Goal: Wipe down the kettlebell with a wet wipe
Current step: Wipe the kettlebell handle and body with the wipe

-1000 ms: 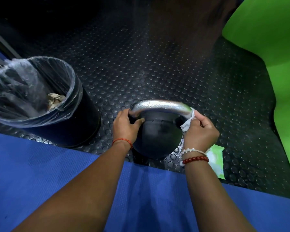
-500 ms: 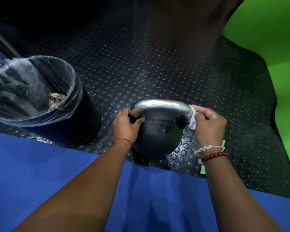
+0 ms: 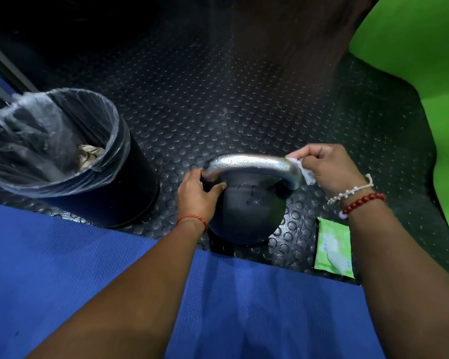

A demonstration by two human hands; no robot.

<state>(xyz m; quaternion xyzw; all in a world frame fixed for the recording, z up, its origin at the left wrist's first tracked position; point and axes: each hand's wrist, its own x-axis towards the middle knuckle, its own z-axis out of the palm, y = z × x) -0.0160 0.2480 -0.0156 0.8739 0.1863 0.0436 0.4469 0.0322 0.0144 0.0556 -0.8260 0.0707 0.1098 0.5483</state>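
Observation:
A black kettlebell with a shiny silver handle stands on the studded black floor, just beyond the blue mat. My left hand grips the left end of the handle, thumb curled under it. My right hand pinches a small white wet wipe against the right end of the handle. Droplets glisten on the handle's top.
A black bin with a clear liner and crumpled waste inside stands to the left. A green wipes packet lies on the floor right of the kettlebell. The blue mat fills the foreground. A green shape rises at far right.
My right hand has moved with the wipe from the near side of the handle's right end up and outward to its far side, uncovering the wipes packet. My left hand has held still.

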